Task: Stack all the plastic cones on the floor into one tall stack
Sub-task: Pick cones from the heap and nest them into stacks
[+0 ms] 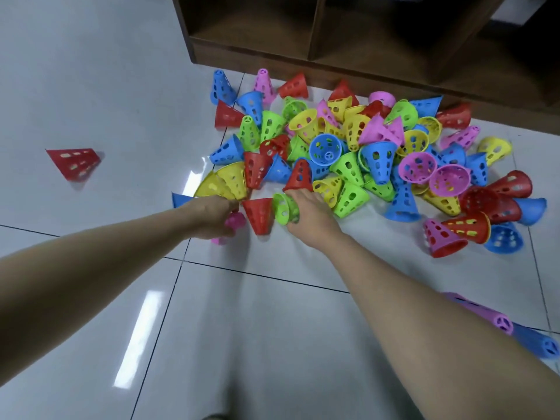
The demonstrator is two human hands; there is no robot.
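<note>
A big heap of perforated plastic cones [348, 153] in red, blue, green, yellow and pink lies on the tiled floor. My left hand [212, 215] grips a pink cone [233, 222] at the heap's near left edge, mostly hidden under the fingers. My right hand [306, 212] holds a green cone [285, 209] lying on its side. A red cone [259, 215] stands between the two hands. One red cone [74, 163] lies alone far to the left.
A dark wooden shelf unit [348, 40] stands behind the heap. A lying stack of purple and blue cones [497, 325] reaches in from the lower right edge. Pale glossy floor tiles [227, 328] spread in front.
</note>
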